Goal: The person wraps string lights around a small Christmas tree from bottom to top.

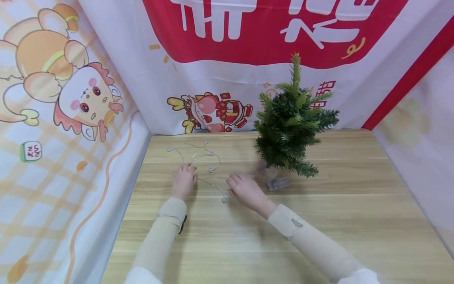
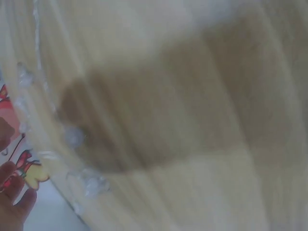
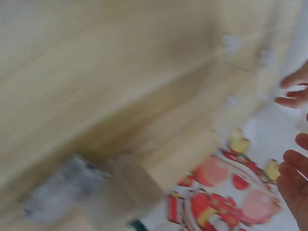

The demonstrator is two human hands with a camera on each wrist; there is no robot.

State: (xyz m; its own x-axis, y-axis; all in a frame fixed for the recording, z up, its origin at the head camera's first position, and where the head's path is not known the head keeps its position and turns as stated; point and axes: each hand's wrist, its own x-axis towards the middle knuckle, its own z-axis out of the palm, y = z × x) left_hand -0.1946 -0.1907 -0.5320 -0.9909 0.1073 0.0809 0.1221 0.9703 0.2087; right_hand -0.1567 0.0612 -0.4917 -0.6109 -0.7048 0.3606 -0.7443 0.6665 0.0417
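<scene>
A thin string of fairy lights (image 1: 211, 153) with small clear bulbs lies in loose loops on the table. My left hand (image 1: 184, 182) pinches its wire at the near side of the loops. From there the wire runs right, dipping at one bulb (image 1: 224, 199), to my right hand (image 1: 247, 192), whose fingertips hold it. Fingers of the left hand (image 2: 13, 199) show at the edge of the left wrist view. Both the right hand (image 3: 294, 180) and the left appear at the right wrist view's edge. A clear plastic box (image 1: 278, 183) lies right of my right hand.
A small artificial fir tree (image 1: 291, 126) stands behind and right of the box, its pale base (image 3: 127, 192) blurred in the right wrist view. Printed cloth (image 1: 213, 94) hangs along the back and both sides of the wooden table (image 1: 337, 221).
</scene>
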